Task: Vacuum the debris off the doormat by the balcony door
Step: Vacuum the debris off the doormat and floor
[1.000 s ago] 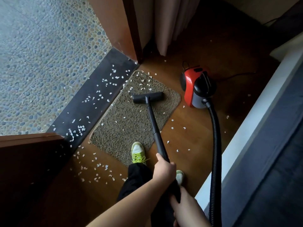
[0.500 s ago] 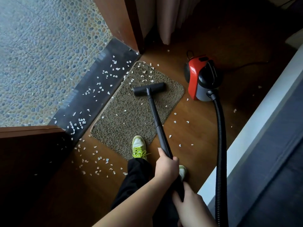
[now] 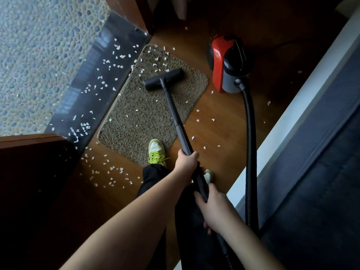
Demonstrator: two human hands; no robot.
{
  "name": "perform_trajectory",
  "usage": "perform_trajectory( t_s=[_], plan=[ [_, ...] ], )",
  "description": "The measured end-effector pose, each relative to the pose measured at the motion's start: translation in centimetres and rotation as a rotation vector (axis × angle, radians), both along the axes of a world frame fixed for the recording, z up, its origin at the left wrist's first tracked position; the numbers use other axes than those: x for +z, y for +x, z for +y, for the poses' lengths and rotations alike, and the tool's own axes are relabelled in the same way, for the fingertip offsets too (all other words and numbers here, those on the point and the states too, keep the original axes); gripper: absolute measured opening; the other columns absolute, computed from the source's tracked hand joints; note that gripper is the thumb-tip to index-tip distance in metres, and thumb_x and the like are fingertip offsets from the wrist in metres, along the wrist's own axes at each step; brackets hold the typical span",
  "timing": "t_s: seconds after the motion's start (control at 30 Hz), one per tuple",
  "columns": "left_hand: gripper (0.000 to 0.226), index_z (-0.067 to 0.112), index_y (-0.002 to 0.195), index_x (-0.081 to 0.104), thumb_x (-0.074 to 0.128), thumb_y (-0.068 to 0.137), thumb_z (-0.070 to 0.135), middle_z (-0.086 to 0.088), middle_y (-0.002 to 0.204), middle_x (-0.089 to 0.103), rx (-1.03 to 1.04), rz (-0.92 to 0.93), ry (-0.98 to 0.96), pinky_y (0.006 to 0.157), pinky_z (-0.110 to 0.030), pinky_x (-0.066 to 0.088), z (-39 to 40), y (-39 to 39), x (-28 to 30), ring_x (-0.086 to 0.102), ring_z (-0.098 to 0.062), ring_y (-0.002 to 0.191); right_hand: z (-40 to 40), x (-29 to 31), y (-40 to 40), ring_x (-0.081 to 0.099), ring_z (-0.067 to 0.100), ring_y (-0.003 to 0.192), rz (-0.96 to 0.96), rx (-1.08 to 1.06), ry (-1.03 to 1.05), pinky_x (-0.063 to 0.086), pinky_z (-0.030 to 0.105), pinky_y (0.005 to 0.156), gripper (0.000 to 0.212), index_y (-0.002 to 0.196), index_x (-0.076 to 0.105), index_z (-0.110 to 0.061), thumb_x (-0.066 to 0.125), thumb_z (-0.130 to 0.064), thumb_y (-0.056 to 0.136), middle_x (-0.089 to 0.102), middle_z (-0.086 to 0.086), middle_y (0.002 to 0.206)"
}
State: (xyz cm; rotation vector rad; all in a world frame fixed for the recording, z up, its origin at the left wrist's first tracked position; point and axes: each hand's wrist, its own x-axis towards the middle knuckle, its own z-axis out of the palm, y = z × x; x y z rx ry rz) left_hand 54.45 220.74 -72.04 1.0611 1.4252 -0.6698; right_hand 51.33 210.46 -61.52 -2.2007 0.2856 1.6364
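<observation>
You're over a warm wood floor (image 3: 224, 133), pebbled balcony paving (image 3: 39, 55) bright past the dark threshold (image 3: 85, 90), curtain (image 3: 181, 6) hanging above.

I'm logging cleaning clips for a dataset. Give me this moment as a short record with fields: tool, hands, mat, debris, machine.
tool: black vacuum wand, floor nozzle resting on the far part of the doormat
left hand: grips the wand, further down it
right hand: grips the wand nearer the body
mat: brown doormat beside the dark door sill; one green-laced shoe on its near edge
debris: white flakes on the mat's far end, on the sill and on the wood floor
machine: red canister vacuum right of the mat, hose attached
</observation>
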Motion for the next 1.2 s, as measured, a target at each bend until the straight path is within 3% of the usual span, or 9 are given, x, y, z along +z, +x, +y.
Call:
perform_trajectory(
  t_s=[0.1,0.17,0.27,0.43,0.8,0.93,1.0,1.1,1.2],
  plan=[
    [0.038,0.014,0.123,0.041,0.058,0.089,0.019,-0.014,0.084,0.055,-0.009,0.0,0.006,0.048,-0.036,0.056,-1.0,0.0,-0.4,0.059,-0.027,0.052,-1.1,-0.1,0.5,0.063,0.021,0.042,0.074,-0.117,0.079,0.055,0.038,0.043,0.032,0.11,0.045,-0.014,0.047,-0.043,0.096,0.061,0.006,0.071],
    [0.038,0.015,0.123,0.041,0.059,0.089,0.018,-0.013,0.084,0.054,-0.015,0.009,0.017,0.053,-0.039,0.059,-1.2,0.0,-0.8,0.059,-0.026,0.052,-1.4,-0.5,0.8,0.063,0.025,0.044,0.097,-0.156,0.1,0.056,0.043,0.045,0.031,0.109,0.046,-0.014,0.049,-0.041,0.095,0.059,0.006,0.066],
    [0.034,0.013,0.122,0.041,0.056,0.092,0.016,-0.011,0.08,0.052,-0.014,-0.001,0.034,0.044,-0.03,0.051,-1.0,0.7,-1.1,0.056,-0.021,0.041,-1.0,-1.4,1.3,0.065,0.031,0.049,0.094,-0.185,0.099,0.056,0.043,0.044,0.03,0.109,0.045,-0.013,0.05,-0.039,0.094,0.061,0.01,0.067],
    [0.033,0.01,0.121,0.042,0.057,0.092,0.017,-0.012,0.08,0.053,-0.025,-0.017,0.051,0.041,-0.029,0.05,0.4,1.6,-1.6,0.056,-0.022,0.04,0.4,-2.4,1.5,0.066,0.032,0.05,0.021,-0.187,0.091,0.056,0.047,0.045,0.026,0.099,0.045,-0.011,0.047,-0.036,0.094,0.064,0.013,0.074],
    [0.04,0.004,0.116,0.045,0.064,0.083,0.017,-0.019,0.101,0.06,-0.059,-0.024,0.039,0.043,-0.03,0.052,1.3,1.1,-1.8,0.065,-0.025,0.048,0.5,-1.4,0.6,0.062,0.015,0.041,-0.009,-0.064,0.045,0.054,0.03,0.044,0.029,0.106,0.045,-0.018,0.046,-0.044,0.095,0.064,0.004,0.071],
    [0.04,0.005,0.116,0.043,0.063,0.084,0.019,-0.02,0.106,0.06,-0.071,-0.024,0.008,0.042,-0.028,0.051,1.0,0.3,-1.9,0.064,-0.024,0.047,0.2,-1.7,0.2,0.07,0.028,0.076,-0.04,0.046,-0.038,0.057,0.035,0.069,0.046,0.114,0.049,-0.016,0.048,-0.052,0.086,0.07,0.01,0.089],
    [0.041,0.006,0.118,0.041,0.062,0.086,0.02,-0.021,0.111,0.061,-0.104,-0.02,0.011,0.041,-0.028,0.051,1.2,0.0,-1.9,0.065,-0.023,0.047,0.3,-2.0,0.5,0.07,0.029,0.079,-0.006,0.03,-0.034,0.057,0.037,0.074,0.044,0.108,0.051,-0.015,0.052,-0.049,0.081,0.071,0.009,0.089],
    [0.039,0.006,0.117,0.041,0.062,0.088,0.021,-0.021,0.112,0.06,-0.127,-0.037,0.03,0.039,-0.026,0.049,1.6,-0.5,-2.1,0.064,-0.021,0.046,1.5,-2.3,1.0,0.07,0.026,0.058,0.087,-0.153,0.027,0.059,0.04,0.06,0.033,0.105,0.05,-0.009,0.057,-0.031,0.082,0.07,0.009,0.074],
    [0.037,0.005,0.113,0.043,0.063,0.087,0.02,-0.018,0.102,0.061,-0.143,-0.056,0.057,0.037,-0.023,0.047,2.3,-0.6,-2.3,0.063,-0.02,0.046,3.2,-3.1,1.4,0.064,0.023,0.047,0.066,-0.142,0.05,0.052,0.029,0.044,0.028,0.107,0.045,-0.011,0.056,-0.025,0.086,0.066,0.01,0.071]
  ],
)
